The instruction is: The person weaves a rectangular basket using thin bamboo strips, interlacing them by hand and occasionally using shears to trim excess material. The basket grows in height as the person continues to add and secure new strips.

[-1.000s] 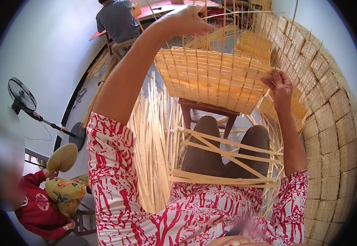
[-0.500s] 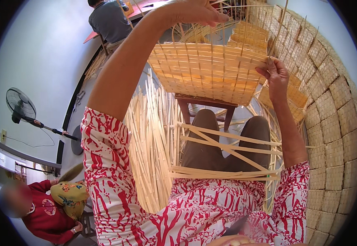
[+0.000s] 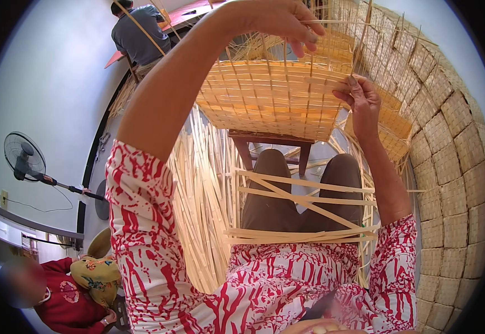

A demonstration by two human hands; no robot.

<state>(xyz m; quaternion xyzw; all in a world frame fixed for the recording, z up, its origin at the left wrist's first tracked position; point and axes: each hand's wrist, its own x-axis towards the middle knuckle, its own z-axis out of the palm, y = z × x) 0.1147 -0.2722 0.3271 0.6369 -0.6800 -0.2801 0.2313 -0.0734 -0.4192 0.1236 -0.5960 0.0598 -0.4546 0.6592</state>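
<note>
A partly woven bamboo basket rests on a small dark wooden stool in front of my knees. Thin upright strips rise from its upper edge. At the basket's upper right corner, my right hand pinches the weave between thumb and fingers, beside a taller upright strip. Above the basket's far edge, my left hand is bent over with its fingers curled. A thin pale bamboo strip runs rightward from its fingertips, which appear to grip it.
Loose bamboo strips lie on the floor to my left, and several strips cross my lap. Stacked woven baskets line the right wall. A standing fan and two people, one seated at a pink table, are to the left.
My left hand has moved rightward and slightly down along the basket's top. The basket and my right hand have shifted a little left in view, the right hand still pinching the corner.
</note>
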